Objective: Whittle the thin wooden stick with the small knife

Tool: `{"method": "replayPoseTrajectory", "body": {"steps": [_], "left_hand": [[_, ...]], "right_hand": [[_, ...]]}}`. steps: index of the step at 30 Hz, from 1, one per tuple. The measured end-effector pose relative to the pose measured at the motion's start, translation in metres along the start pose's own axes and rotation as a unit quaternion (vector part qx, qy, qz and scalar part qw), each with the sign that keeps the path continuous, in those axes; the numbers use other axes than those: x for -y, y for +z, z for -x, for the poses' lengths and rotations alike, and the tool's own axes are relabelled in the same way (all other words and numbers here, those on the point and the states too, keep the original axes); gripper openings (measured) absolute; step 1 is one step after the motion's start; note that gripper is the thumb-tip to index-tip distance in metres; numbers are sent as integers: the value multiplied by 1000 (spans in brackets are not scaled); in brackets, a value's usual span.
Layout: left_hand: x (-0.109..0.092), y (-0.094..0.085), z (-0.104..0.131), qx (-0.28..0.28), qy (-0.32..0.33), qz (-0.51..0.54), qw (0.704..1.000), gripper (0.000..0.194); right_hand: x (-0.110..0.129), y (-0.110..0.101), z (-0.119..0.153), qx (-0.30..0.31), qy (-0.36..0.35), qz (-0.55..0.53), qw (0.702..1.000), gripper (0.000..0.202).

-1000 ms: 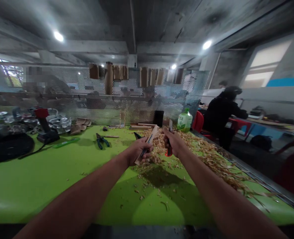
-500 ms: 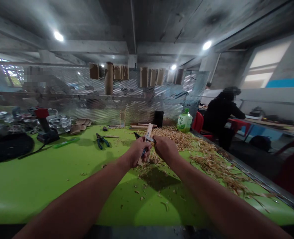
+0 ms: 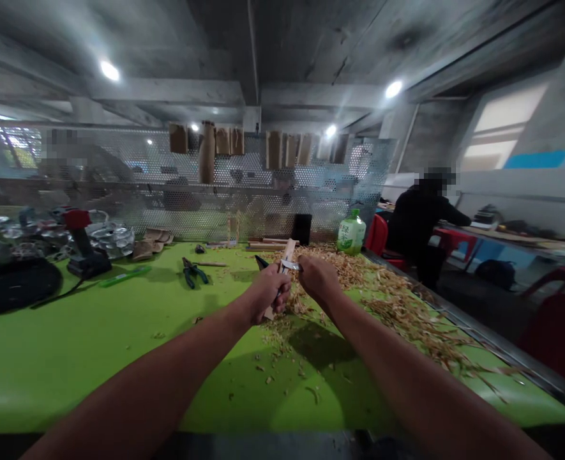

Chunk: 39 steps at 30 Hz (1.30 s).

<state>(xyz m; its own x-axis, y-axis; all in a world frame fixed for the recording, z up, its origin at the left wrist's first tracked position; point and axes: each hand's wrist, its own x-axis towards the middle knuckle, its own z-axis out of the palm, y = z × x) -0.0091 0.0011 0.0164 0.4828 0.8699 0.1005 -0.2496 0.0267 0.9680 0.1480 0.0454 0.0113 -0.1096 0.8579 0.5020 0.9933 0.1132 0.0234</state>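
Near the middle of the green table, my left hand (image 3: 269, 292) is wrapped round a light wooden piece (image 3: 289, 248), which sticks out above and below the fist. A dark pointed object (image 3: 262, 262) shows just beyond that hand. My right hand (image 3: 318, 276) is closed round a knife, mostly hiding its handle. The knife's metal blade (image 3: 289, 264) lies across the wooden piece, between the two hands. Pale wood shavings (image 3: 301, 303) lie beneath and behind my hands.
Pliers (image 3: 193, 273), a green cutter (image 3: 125, 276) and a red and black power tool (image 3: 83, 246) lie to the left. A green bottle (image 3: 351, 234) stands behind, right of centre. More shavings (image 3: 416, 319) line the right edge. A person (image 3: 423, 220) sits beyond.
The blade has shifted slightly up and now shows more clearly across the wood. My right hand has moved up a little with it. The whole view has slid slightly left.
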Motion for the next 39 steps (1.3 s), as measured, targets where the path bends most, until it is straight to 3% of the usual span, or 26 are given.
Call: {"method": "replayPoseTrajectory", "body": {"steps": [3,7,9,12,16,20,23,28,32,36,39], "left_hand": [[0,9,11,35,-24,5,999,26],[6,26,23,126,-46,17,991,35],[8,26,21,120,-38,36,991,35],[10,13,10,68,-32,62,995,35],[10,-7,-4,23,-19,92,995,30],[10,-11,-7,12,-10,90,996,30],[10,-11,-7,14,0,81,997,28],[9,-12,-8,0,15,65,998,25],[7,-5,-4,-16,6,45,999,34],[7,8,7,8,-14,19,1000,45],[8,15,14,59,-18,3,998,50]], "right_hand": [[-25,6,-9,-12,72,-16,997,32],[-74,15,-20,36,242,-53,968,35],[-86,17,-22,40,279,-72,957,39],[-72,16,-21,21,247,-81,965,42],[-25,11,-10,18,139,-88,986,38],[5,6,4,31,36,-92,995,35],[13,4,10,66,16,-65,996,31],[19,0,14,75,2,-27,997,30],[13,-1,10,62,3,-17,998,32],[-10,5,1,21,51,-17,998,34],[-37,14,-8,19,114,-42,992,35]]}}
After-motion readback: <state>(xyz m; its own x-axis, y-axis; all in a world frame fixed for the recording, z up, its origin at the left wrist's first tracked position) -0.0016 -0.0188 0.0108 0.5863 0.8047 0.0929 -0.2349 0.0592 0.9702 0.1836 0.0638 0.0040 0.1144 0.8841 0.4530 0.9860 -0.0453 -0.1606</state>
